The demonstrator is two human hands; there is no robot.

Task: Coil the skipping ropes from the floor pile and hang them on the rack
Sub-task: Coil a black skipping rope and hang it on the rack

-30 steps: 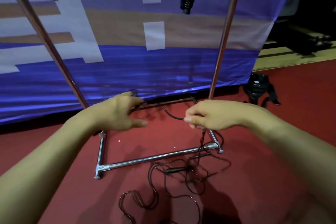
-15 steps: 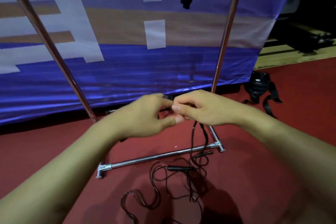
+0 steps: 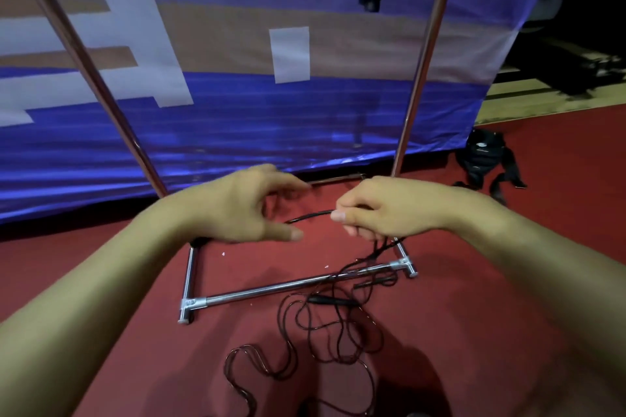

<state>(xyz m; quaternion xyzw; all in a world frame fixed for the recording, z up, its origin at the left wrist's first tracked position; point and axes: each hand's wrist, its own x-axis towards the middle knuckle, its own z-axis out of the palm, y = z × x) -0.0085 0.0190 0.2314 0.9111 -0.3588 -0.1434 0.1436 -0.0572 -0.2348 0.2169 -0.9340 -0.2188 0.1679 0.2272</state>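
While the right hand (image 3: 382, 210) pinches the thin black skipping rope (image 3: 311, 216) above the red floor (image 3: 508, 315), the left hand (image 3: 244, 205), fingers spread and holding nothing, should catch the rope and make even loops, slowly, so the pile (image 3: 325, 325) below does not knot.

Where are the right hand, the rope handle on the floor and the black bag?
right hand (image 3: 389, 210): head view, back of the hand.
rope handle (image 3: 330, 300): head view, middle of the grip.
black bag (image 3: 481, 159): head view, its body.
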